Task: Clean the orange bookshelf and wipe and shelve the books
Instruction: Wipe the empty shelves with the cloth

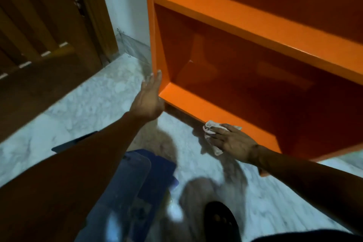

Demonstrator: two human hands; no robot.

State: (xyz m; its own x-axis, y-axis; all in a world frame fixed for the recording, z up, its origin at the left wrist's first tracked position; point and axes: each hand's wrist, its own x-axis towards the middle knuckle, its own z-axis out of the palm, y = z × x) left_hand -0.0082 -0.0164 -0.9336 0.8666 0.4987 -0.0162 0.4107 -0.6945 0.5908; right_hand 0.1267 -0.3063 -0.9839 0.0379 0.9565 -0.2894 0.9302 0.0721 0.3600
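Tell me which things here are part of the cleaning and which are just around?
Part of the job:
orange bookshelf
cloth under the right hand
left hand by the shelf's side

Just around:
wooden door
marble floor
black sandal

A brown wooden door (39, 31) with slats fills the upper left, beside a white wall (125, 6). The floor (82, 104) is pale marble with grey veins. Low in the view, a blurred blue container (137, 182) sits near a black sandal (222, 220).
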